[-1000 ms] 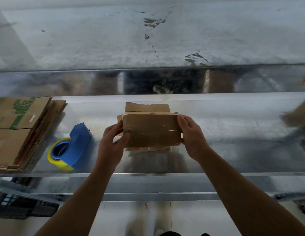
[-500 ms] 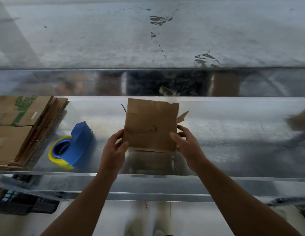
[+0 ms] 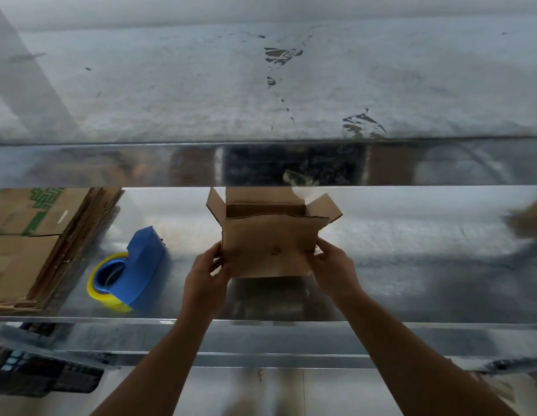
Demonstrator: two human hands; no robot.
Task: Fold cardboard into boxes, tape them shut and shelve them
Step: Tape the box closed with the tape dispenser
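Observation:
A small brown cardboard box (image 3: 267, 244) stands upright in the middle of the shiny metal shelf (image 3: 411, 265), its top flaps spread apart and its inside visible. My left hand (image 3: 205, 273) grips its lower left corner. My right hand (image 3: 332, 265) grips its lower right corner. A blue tape dispenser (image 3: 135, 270) with a yellow-rimmed roll lies on the shelf to the left of the box, apart from both hands.
A stack of flattened cardboard (image 3: 30, 244) lies at the shelf's left end. A blurred brown box (image 3: 528, 219) sits at the right edge. An upper shelf board (image 3: 261, 85) overhangs above. Dark crates (image 3: 36, 373) are below left.
The box was held with a closed face toward me; both hands turned it upright, so its open top now faces up with the flaps spread. The hands slid to its lower corners.

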